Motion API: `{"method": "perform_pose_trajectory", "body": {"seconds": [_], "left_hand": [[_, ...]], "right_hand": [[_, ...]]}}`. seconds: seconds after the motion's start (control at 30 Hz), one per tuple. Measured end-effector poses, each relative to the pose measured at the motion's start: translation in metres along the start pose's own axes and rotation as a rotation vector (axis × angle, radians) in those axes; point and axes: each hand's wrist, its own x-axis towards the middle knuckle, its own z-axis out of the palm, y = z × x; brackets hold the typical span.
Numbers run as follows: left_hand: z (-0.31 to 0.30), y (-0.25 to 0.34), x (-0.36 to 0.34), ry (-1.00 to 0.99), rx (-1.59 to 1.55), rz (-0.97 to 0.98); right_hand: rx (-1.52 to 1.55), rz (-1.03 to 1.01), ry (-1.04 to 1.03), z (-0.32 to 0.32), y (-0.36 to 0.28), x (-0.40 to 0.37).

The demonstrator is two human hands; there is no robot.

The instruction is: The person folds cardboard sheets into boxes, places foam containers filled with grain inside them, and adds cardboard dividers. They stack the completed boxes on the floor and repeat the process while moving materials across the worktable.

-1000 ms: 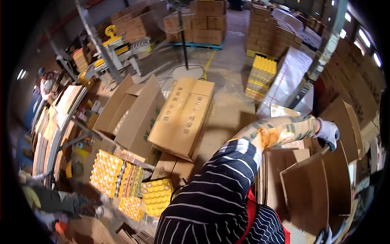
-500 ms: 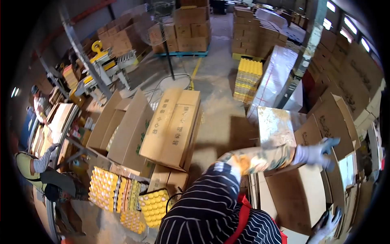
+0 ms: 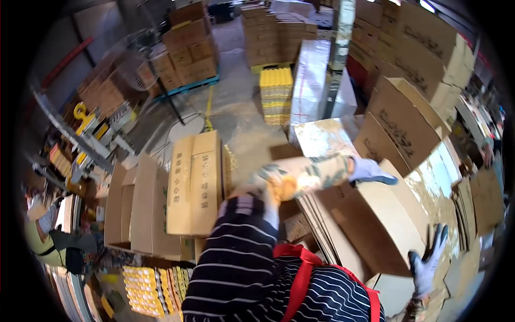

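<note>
My left hand (image 3: 374,173), in a grey glove with a darker palm, lies stretched out over the far top edge of a plain cardboard box (image 3: 370,236). A floral sleeve covers that arm, which reaches across to the right. By the box's near right corner is my right hand (image 3: 429,260), also gloved, its fingers spread apart and its thumb close to the cardboard. Flat cardboard sheets (image 3: 316,220) lie stacked under and left of the box. Just beyond the left hand stands an open carton (image 3: 402,126) with dark writing.
A taped carton (image 3: 194,182) and an open carton (image 3: 145,206) stand at left, above stacked egg trays (image 3: 147,290). More yellow trays (image 3: 276,96) stand by a metal post (image 3: 339,59). A person (image 3: 51,236) works at far left; another person's hand (image 3: 487,152) shows at far right.
The view has swung right. My left hand has moved from the writing-marked carton's flap down onto the plain box's edge. My right hand has come up beside that box, fingers spread.
</note>
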Motion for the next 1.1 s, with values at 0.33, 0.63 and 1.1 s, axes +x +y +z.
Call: {"method": "perform_pose_trajectory", "body": {"seconds": [0.33, 0.63, 1.1], "left_hand": [[-0.021, -0.016, -0.066, 0.272, 0.653, 0.649], [-0.017, 0.044, -0.023, 0.030, -0.391, 0.174], [-0.011, 0.020, 0.003, 0.086, 0.201, 0.180]], "right_hand": [[1.120, 0.375, 0.233, 0.029, 0.108, -0.061], [0.166, 0.235, -0.064, 0.034, 0.062, -0.083], [-0.628, 0.882, 0.073, 0.061, 0.341, 0.000]]}}
